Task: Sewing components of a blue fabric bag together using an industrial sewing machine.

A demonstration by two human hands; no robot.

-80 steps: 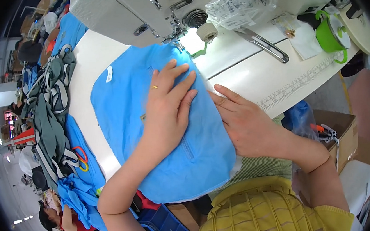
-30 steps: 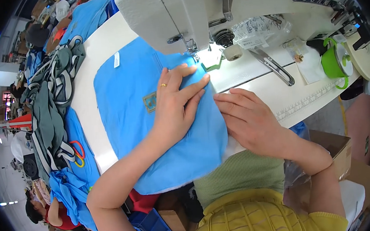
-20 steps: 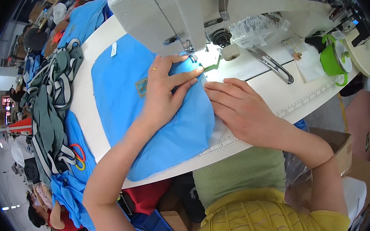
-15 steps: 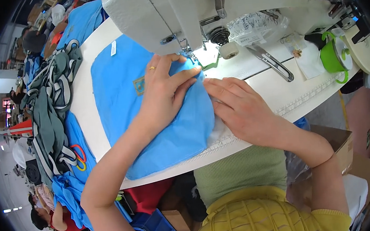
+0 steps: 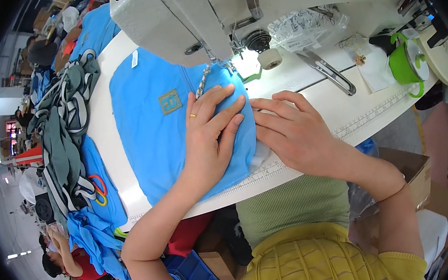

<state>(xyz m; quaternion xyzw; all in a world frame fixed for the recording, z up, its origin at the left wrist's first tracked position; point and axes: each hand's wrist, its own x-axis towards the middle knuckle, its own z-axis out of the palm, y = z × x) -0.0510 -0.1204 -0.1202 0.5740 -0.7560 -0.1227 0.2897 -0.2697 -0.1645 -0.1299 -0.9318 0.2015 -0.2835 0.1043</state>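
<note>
A blue fabric piece (image 5: 149, 141) lies on the sewing machine table, its upper right edge under the presser foot (image 5: 232, 69) of a white sewing machine (image 5: 171, 22). It carries a square tan patch (image 5: 169, 101), a small white label and a patterned cord pull (image 5: 203, 83). My left hand (image 5: 210, 133) rests on the fabric below the needle area, fingers stretched out and pressing it down. At the fabric's right edge, my right hand (image 5: 300, 130) lies with its fingers extended, fingertips touching the edge. Any fabric beneath the right fingertips is hidden.
Metal thread snips (image 5: 330, 72) lie right of the needle, near a green lidded cup (image 5: 408, 62). A ruler strip (image 5: 361, 122) runs along the table's front edge. Dark green straps (image 5: 61, 138) and red-and-yellow-handled scissors (image 5: 99, 190) lie at left. Cardboard boxes (image 5: 405, 172) stand below right.
My left hand has slid back from the presser foot toward me, uncovering the cord pull and more of the patch. The fabric has turned slightly; my right hand stays beside its edge.
</note>
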